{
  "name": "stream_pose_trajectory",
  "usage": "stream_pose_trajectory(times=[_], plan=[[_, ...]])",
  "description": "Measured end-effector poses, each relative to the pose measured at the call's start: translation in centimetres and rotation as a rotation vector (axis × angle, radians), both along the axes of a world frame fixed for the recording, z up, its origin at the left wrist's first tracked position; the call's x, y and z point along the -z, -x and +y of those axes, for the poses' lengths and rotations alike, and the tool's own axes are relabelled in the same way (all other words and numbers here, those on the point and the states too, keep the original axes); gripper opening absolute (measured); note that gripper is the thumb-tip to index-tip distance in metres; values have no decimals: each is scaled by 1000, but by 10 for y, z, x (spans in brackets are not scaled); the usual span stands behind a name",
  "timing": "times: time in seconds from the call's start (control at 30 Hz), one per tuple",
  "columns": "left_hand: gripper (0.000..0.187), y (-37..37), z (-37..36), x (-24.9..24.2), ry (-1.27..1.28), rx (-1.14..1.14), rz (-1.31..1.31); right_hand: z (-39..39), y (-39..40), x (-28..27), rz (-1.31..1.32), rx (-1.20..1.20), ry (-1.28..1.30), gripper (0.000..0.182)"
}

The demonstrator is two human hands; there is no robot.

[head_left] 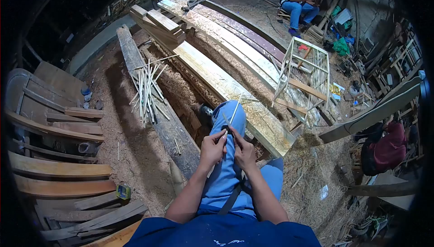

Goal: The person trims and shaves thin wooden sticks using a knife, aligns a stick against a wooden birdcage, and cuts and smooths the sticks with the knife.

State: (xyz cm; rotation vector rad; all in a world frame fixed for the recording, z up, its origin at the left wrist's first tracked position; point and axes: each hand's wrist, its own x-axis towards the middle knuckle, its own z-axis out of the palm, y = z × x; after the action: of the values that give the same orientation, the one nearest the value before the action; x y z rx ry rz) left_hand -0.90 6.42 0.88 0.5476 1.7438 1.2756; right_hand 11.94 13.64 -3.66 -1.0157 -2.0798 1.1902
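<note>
Over my jeans-covered knee, my two hands are close together. My left hand [213, 151] is closed in a pinch on a thin pale wooden stick [236, 109], which sticks up past the knee. My right hand [244, 152] is closed around what looks like a small knife; its narrow grey blade [226, 119] points up and to the left. Something dark lies between the fingertips, too small to make out. To the left, a loose pile of thin sticks [147, 91] rests across a weathered plank [169, 131].
Long pale boards [212, 73] covered with shavings stretch ahead, with short wood blocks [162, 21] stacked on them. A slatted wooden frame [304, 77] stands to the right. Curved wooden pieces [63, 170] and a tape measure [123, 192] are at left. A person [298, 3] sits at the back.
</note>
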Motion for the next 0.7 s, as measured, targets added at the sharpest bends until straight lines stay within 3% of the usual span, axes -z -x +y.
stream_pose_trajectory(times=[0.3, 0.7], plan=[[32, -2, -17, 3, -50, -18, -77, -7, 6, -5, 14, 64, -66, 59], [31, -9, -41, 8, -102, -98, -113, -18, 13, -4, -121, 59, -172, 58]])
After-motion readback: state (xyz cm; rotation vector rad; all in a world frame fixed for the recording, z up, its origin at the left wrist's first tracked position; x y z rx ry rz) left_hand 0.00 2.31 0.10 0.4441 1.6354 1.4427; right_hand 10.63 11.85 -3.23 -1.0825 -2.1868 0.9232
